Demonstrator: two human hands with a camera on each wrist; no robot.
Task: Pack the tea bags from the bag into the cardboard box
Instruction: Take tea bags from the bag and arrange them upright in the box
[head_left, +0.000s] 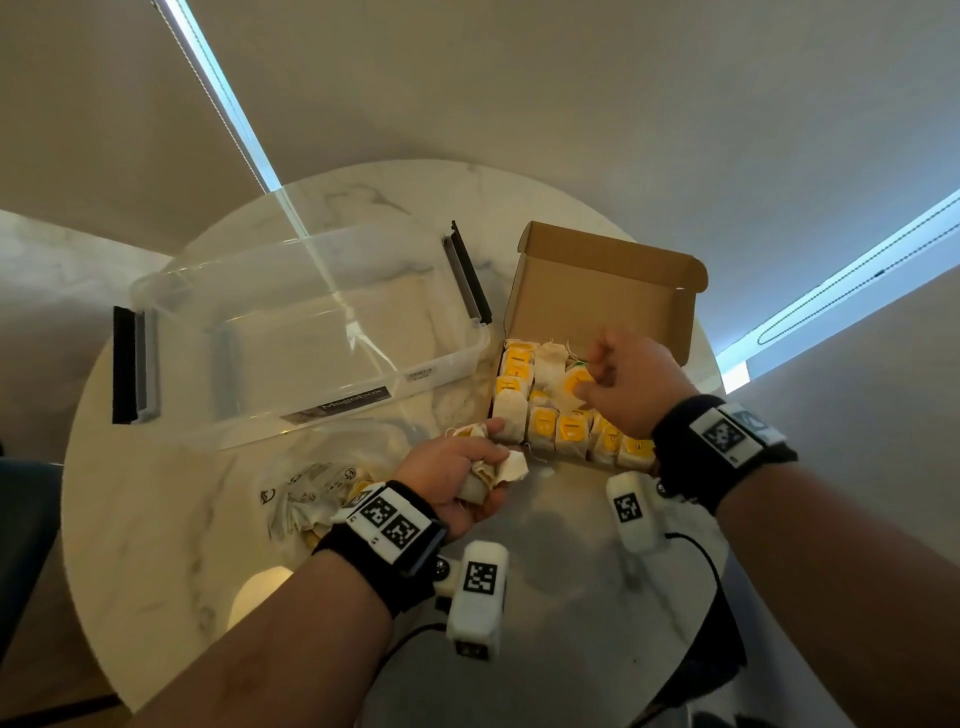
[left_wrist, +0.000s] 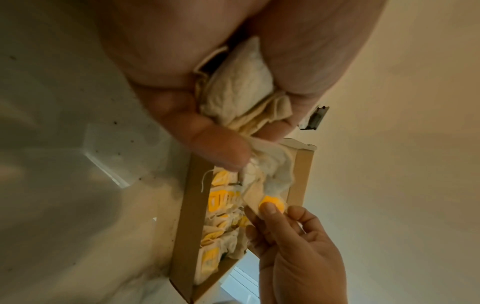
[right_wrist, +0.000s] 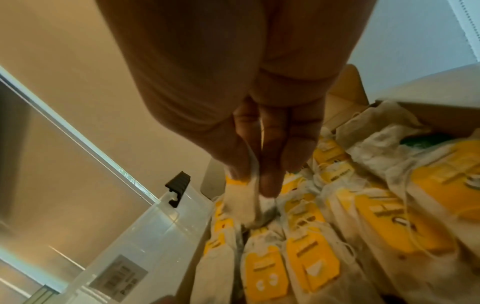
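An open cardboard box sits on the round marble table, its lid flap raised at the back. Several cream tea bags with yellow tags stand in rows inside it. My right hand hovers over the box and pinches one tea bag by its top edge, just above the packed rows. My left hand sits beside the box's near left corner and grips a bunch of tea bags. A crumpled clear plastic bag lies left of that hand.
A large clear plastic storage bin with black clip handles stands left of the box. Bare marble table lies in front. White tagged wrist devices and black cables hang below both wrists near the table's front edge.
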